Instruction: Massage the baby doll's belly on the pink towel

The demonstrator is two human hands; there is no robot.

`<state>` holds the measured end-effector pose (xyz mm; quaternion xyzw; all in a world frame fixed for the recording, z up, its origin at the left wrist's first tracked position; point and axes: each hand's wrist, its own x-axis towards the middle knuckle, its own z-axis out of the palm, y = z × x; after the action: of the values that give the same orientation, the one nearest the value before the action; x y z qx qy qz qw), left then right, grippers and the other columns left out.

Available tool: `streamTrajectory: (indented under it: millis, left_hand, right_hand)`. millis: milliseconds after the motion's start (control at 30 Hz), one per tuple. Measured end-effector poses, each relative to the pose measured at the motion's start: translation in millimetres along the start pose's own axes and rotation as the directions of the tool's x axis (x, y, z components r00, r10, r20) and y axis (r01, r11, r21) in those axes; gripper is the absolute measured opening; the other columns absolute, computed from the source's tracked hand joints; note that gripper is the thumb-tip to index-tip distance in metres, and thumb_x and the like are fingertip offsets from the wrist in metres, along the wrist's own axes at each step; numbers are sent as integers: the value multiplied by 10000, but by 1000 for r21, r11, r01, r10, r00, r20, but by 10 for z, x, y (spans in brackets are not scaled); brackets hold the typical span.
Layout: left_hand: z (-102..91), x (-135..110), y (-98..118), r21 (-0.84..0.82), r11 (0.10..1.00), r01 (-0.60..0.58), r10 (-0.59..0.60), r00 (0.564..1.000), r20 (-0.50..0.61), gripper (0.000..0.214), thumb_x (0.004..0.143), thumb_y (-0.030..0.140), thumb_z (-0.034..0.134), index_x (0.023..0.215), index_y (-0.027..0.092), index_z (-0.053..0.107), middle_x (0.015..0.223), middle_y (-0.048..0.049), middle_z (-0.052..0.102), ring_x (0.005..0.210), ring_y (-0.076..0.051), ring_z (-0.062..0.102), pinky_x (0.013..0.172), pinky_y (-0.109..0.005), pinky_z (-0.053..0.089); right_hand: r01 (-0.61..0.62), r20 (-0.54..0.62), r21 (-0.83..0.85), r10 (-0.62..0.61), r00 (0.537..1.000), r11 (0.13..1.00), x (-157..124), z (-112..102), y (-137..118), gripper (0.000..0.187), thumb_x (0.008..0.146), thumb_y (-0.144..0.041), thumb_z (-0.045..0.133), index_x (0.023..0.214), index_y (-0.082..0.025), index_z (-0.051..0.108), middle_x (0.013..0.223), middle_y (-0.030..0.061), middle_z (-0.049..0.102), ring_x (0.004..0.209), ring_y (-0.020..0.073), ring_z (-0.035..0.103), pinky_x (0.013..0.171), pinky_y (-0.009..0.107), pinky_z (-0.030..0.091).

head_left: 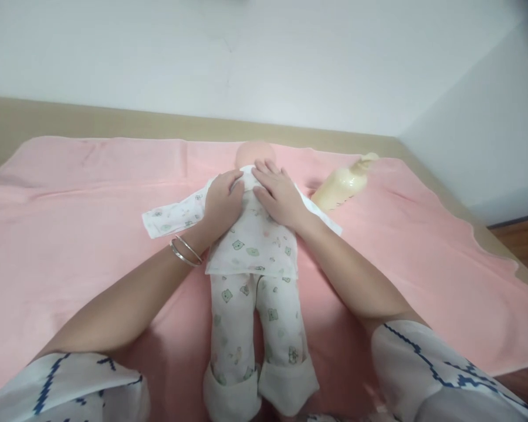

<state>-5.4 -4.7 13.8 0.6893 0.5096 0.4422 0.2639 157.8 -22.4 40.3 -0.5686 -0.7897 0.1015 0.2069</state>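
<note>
A baby doll (255, 258) in a white printed top and trousers lies on its back on a pink towel (70, 223), head pointing away from me. My left hand (222, 202) rests flat on the doll's chest near its shoulder, fingers stretched out, with silver bangles on the wrist. My right hand (279, 196) lies flat on the other side of the chest, fingers spread toward the collar. Both hands press on the top's fabric. The doll's head (255, 153) is partly hidden behind my fingers.
A cream baby bottle (345, 183) lies on its side on the towel, right of the doll's shoulder. The towel covers a beige surface (9, 123) against a white wall. A wooden floor (523, 240) shows at the far right.
</note>
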Motion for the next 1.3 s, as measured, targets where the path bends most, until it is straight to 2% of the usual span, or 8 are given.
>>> streamTrajectory:
  millis: [133,300,467,533,633,800,967,1300]
  left_hand:
    - [19,-21,-16,14,1000,-26,25,999,24,377,861,303,519,1165,195,713,1345,-81,706,1274,-274,622,1185,-443,448]
    - [33,-16,-38,14,1000,-18,18,1000,13,380,863,263,468,1142,210,720,1319,-66,721,1247,-265,633,1177,-450,457]
    - [22,-27,-6,-9,999,-38,38,999,15,360,881,244,429,1071,220,734,1225,-56,757,1167,-249,662,1110,-407,497]
    - [23,-35,-4,5,998,-55,55,998,16,354,895,259,429,1080,228,729,1218,-51,759,1156,-247,662,1102,-406,498]
    - [32,-45,-22,42,998,-49,50,999,-7,387,911,297,425,1149,195,713,1265,-80,739,1192,-251,650,1131,-415,478]
    - [41,-39,-43,61,997,-40,41,999,-25,375,917,313,424,1106,188,722,1222,-97,747,1176,-264,653,1113,-422,485]
    - [42,-12,-46,55,997,-55,56,998,-24,316,951,349,421,986,234,712,1114,-68,765,1089,-251,668,1044,-393,513]
    - [33,-10,2,195,969,-151,137,987,81,259,903,221,371,909,228,630,980,-109,713,963,-280,636,945,-444,499]
  right_hand:
    - [-128,-21,-75,127,992,989,-155,48,-172,620,1023,-308,330,1566,-12,374,1677,224,301,1579,373,268,1271,633,237]
    - [10,-84,-124,-20,996,992,-466,222,-494,613,1013,-291,332,1546,1,410,1665,196,348,1591,372,227,1311,601,171]
    - [58,-43,-73,-61,997,996,-342,178,-304,569,998,-266,358,1541,-132,465,1673,97,369,1597,283,249,1323,560,160]
    - [32,-24,-46,-33,999,998,-217,116,-142,553,1007,-287,363,1540,-184,471,1686,83,345,1597,290,247,1303,599,178]
    - [-29,-26,-43,28,999,999,-110,54,-13,576,1017,-334,370,1561,-155,431,1702,121,296,1593,339,239,1275,623,226]
    - [-88,-86,-132,77,993,987,-304,126,-277,606,1023,-300,325,1546,-7,414,1640,239,373,1559,393,299,1270,605,257]
    - [62,-51,-159,-71,996,985,-539,218,-558,629,1001,-289,359,1549,16,402,1657,202,359,1591,342,248,1329,569,162]
    - [7,42,-114,-2,999,993,-340,113,-444,764,868,-241,479,1582,-2,349,1709,154,251,1617,306,173,1344,540,102]
